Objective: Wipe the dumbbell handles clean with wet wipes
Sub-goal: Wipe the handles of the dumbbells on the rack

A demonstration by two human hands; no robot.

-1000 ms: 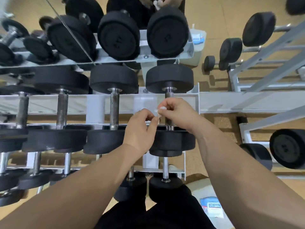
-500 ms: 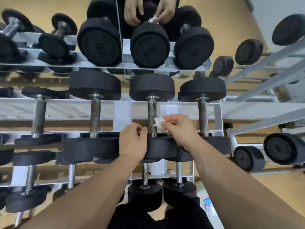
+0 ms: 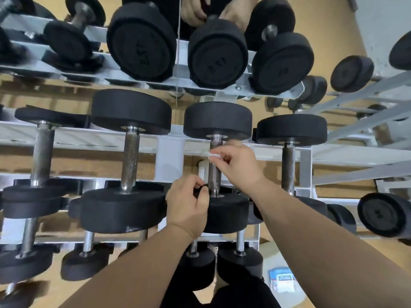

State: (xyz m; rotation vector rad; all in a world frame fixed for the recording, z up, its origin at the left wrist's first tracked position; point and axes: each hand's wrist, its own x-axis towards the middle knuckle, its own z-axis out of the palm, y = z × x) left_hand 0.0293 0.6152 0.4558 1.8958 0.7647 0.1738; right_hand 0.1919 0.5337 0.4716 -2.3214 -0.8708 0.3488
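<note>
Thumb and fingers of the right hand [image 3: 236, 162] pinch a white wet wipe [image 3: 212, 154] against the upper part of a dumbbell handle [image 3: 214, 177]. The left hand [image 3: 189, 206] curls beside the handle's lower end, over the black weight head [image 3: 226, 211]; whether it grips anything cannot be told. The dumbbell lies across a white rack [image 3: 170, 156].

Your white rack [image 3: 169, 161] spans the frame; black dumbbells [image 3: 131, 156] lie side by side across its rails, tier above tier.
</note>
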